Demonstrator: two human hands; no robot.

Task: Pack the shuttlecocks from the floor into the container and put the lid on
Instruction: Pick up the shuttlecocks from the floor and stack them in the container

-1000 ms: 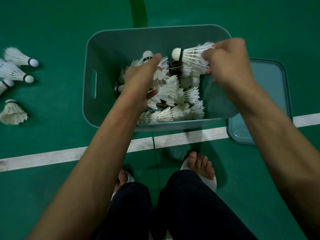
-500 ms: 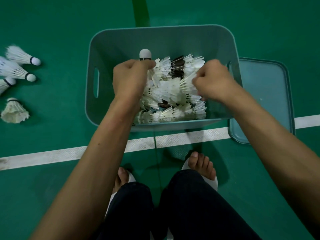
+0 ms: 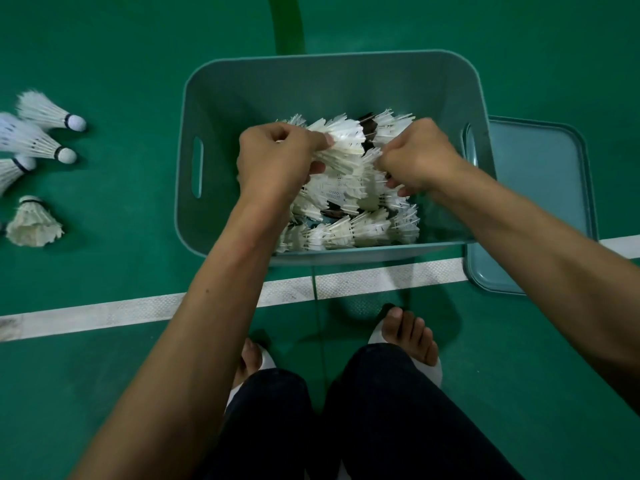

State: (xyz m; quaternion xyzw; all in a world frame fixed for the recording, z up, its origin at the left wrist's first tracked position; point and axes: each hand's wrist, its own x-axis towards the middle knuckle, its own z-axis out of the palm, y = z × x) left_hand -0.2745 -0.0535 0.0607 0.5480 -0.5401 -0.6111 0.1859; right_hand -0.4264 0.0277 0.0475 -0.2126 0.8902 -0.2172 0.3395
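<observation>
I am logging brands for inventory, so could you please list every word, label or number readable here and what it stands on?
No text can be read.
container: no print visible.
lid: no print visible.
packed shuttlecocks: dark patches between the feathers, too blurred to read.
loose shuttlecocks on the floor: only dark bands, no lettering visible.

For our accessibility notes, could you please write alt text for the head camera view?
Seen from above, a person's left hand and right hand reach into a teal container, each gripping feathers of the piled shuttlecocks inside. The lid lies on the green floor to its right, and several loose shuttlecocks lie to its left.
</observation>
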